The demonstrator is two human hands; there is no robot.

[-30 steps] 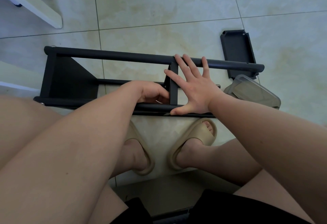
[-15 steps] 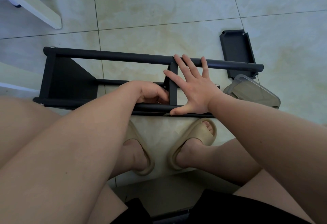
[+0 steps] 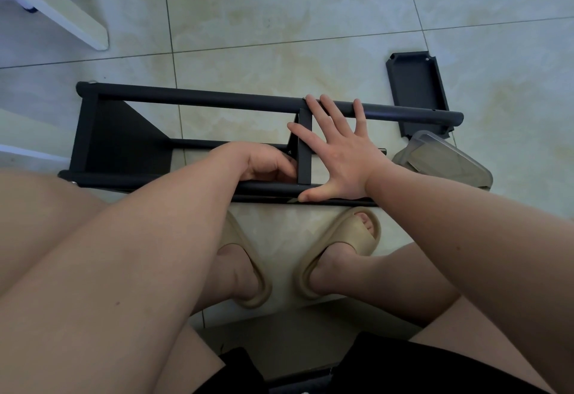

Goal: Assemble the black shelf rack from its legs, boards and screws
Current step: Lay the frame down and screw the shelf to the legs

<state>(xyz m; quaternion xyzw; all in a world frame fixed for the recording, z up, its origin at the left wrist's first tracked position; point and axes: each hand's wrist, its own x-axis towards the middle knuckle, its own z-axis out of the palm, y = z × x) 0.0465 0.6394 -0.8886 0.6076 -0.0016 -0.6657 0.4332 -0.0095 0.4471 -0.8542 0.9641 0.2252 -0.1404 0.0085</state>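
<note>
While the right hand [image 3: 338,157] lies splayed on the rack [image 3: 202,100], left hand [image 3: 264,165] curls, grasp hidden.

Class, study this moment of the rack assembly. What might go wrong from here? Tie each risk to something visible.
1. The left hand is curled in the tight corner beside the middle board; anything small it holds might slip and drop.
2. The right hand, spread flat, steadies the rack lying on smooth tiles; the rack may slide and misalign the joint.
</note>
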